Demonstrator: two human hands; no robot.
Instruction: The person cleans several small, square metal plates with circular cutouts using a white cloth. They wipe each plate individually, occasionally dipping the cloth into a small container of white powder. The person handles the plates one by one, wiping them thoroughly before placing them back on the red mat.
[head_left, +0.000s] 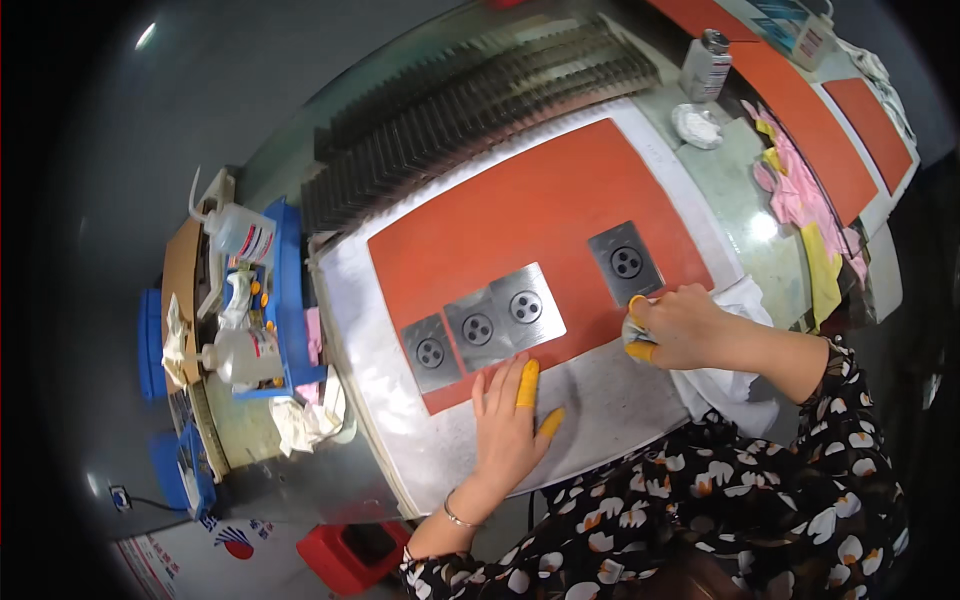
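Several flat metal plates, each with a round black ring and three dark dots, lie on an orange-red mat (500, 220). My left hand (508, 425), with yellow finger cots on its index finger and thumb, lies with fingers stretched at the mat's near edge. Its fingertips reach the lower edge of a shiny plate (526, 307); a second plate (477, 328) adjoins that one, and a third plate (430, 353) is at the left. My right hand (685, 325), also in yellow cots, is closed on a crumpled whitish cloth (633, 338), just below a darker plate (625, 262).
Rows of dark plates stand in a rack (480, 110) behind the mat. At left, a blue tray (287, 300) holds squeeze bottles (247, 357). A metal-capped bottle (706, 66) and pink cloths (795, 190) are at right. White cloth (740, 390) lies beside my right forearm.
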